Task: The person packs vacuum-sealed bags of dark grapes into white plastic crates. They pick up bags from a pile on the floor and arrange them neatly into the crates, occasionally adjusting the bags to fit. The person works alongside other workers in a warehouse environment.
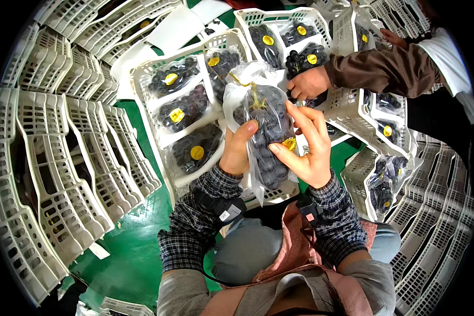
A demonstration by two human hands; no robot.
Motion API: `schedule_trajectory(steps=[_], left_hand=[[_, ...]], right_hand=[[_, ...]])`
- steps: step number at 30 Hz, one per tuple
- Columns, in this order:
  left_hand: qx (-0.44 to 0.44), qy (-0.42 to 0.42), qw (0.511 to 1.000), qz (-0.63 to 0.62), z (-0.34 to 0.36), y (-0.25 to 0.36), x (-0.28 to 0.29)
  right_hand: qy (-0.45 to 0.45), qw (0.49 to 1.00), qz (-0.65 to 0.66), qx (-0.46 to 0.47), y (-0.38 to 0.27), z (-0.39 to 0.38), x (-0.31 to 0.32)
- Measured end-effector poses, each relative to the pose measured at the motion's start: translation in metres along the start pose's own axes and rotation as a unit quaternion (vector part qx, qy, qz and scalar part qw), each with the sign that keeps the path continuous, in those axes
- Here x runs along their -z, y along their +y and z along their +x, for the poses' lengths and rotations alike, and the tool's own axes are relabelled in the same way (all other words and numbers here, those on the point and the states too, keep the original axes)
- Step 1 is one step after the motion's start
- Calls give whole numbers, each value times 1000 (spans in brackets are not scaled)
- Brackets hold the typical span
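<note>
In front of me, a clear plastic bag of dark grapes point(268, 124) is held upright over a white crate point(142, 87). My left hand point(238, 147) is closed on the bag's left side, thumb on its front. My right hand point(310, 142) grips its right side, thumb across the front and index fingertip at the upper edge. A shiny yellow sticker point(289, 143) shows beside the right thumb, partly covered. Green stems show through the bag near the top. Bagged grapes with round yellow stickers point(183, 108) lie in the crate around it, between white dividers.
A co-worker's hand point(308, 84) in a brown sleeve reaches into the neighbouring crate point(242, 18) of grapes. Stacked white crates point(73, 163) line my left, and more stacks point(432, 210) stand at right. Green floor point(126, 242) shows between them. A filled crate point(361, 184) sits near my right elbow.
</note>
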State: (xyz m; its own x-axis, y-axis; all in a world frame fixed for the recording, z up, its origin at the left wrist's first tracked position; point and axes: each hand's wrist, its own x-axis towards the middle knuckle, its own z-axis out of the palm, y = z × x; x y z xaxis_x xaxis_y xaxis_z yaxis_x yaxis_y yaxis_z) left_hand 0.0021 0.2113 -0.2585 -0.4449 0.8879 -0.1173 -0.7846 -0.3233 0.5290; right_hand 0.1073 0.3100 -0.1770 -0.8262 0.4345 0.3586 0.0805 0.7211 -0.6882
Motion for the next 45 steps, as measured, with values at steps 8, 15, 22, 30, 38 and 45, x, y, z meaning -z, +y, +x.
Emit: schedule_trajectory(steps=[8, 15, 22, 30, 38, 45], left_hand=[[2, 16, 997, -79, -5, 2, -10], [54, -8, 998, 5, -16, 3, 1], [59, -16, 998, -4, -25, -14, 10], [41, -45, 993, -103, -24, -9, -7], [90, -38, 983, -156, -23, -2, -15], [38, -68, 994, 71, -42, -1, 3]], right_hand=[[-40, 998, 34, 39, 7, 2, 10], [-115, 988, 88, 49, 26, 13, 24], [-78, 988, 83, 104, 34, 9, 14], [-173, 976, -22, 129, 23, 18, 8], [-144, 946, 248, -154, 20, -9, -1], [-136, 816, 464, -317, 34, -48, -4]])
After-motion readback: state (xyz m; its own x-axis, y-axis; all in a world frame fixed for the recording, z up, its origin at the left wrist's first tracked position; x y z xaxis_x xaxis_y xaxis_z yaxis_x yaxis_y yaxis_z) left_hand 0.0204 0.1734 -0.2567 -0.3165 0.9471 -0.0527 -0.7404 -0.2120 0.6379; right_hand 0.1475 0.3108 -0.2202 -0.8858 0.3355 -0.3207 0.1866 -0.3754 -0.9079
